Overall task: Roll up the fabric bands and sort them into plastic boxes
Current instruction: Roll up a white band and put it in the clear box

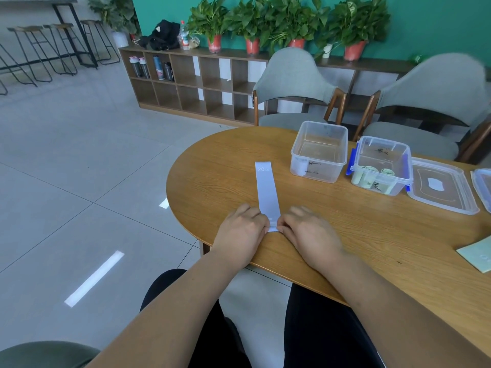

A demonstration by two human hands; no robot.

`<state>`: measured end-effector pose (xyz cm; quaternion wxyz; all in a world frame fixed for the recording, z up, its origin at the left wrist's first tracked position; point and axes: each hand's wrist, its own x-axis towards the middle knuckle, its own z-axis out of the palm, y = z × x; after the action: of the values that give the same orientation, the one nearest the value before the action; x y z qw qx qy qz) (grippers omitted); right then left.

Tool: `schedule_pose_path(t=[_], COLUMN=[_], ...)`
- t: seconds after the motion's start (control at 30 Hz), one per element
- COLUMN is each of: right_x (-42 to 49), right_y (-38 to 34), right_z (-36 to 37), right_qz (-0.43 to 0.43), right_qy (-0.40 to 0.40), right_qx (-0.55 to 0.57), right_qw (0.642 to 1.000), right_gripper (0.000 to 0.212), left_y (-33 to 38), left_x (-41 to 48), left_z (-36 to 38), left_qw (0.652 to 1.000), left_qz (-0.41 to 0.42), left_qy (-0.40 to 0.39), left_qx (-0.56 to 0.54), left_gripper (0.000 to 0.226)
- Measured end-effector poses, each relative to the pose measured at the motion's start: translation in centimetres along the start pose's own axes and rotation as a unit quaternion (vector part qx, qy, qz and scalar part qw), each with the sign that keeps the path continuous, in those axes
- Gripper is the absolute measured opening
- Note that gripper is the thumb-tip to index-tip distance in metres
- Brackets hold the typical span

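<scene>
A: Hands?
B: L hand (240,229) & R hand (309,232) sit side by side near the table (212,168) edge. Both have fingers curled, pinching the near end of the lavender band (267,187) betw. them. Small fold at that end.
A: Rest of it?
B: Flat on the wood, running straight away from the hands, "20" at the far end.
A: Boxes?
B: Beyond R hand: clear box (318,152) w/ one white roll (300,167). Just right of it is the blue-clipped box (382,166) w/ green rolls (370,171). Lid (441,187) lies further right. Green band (478,256) is well right of R hand.
</scene>
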<state>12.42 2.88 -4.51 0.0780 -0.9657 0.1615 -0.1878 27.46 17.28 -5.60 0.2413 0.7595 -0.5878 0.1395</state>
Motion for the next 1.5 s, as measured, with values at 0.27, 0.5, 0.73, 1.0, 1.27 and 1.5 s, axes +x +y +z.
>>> schedule_pose_path(t=[0.27, 0.5, 0.73, 1.0, 1.27, 1.5], right_x=[-0.2, -0.1, -0.1, 0.1, 0.7, 0.4], right_y=[0.3, -0.5, -0.4, -0.2, -0.7, -0.4], right_z=[0.2, 0.8, 0.8, 0.7, 0.4, 1.0], right_qz=[0.000, 0.037, 0.033, 0.051, 0.050, 0.036], right_qy=[0.025, 0.043, 0.065, 0.056, 0.050, 0.062], right_qx=[0.013, -0.008, -0.030, 0.000, 0.018, -0.012], right_qw=[1.000, 0.998, 0.997, 0.997, 0.997, 0.997], right_gripper=[0.009, 0.014, 0.012, 0.012, 0.007, 0.011], left_y=[-0.2, -0.5, -0.4, -0.6, -0.9, -0.5], left_x=[0.0, -0.3, -0.1, 0.4, 0.8, 1.0], left_z=[-0.2, 0.0, -0.3, 0.0, -0.1, 0.1], left_qw=[0.998, 0.995, 0.999, 0.999, 0.999, 0.998], left_qz=[-0.016, -0.035, 0.006, -0.006, 0.017, -0.025], left_qy=[-0.025, -0.005, -0.016, -0.015, -0.022, -0.002], left_qx=[-0.057, -0.090, -0.040, -0.043, -0.030, -0.050], left_gripper=[0.007, 0.009, 0.024, 0.012, 0.019, 0.011])
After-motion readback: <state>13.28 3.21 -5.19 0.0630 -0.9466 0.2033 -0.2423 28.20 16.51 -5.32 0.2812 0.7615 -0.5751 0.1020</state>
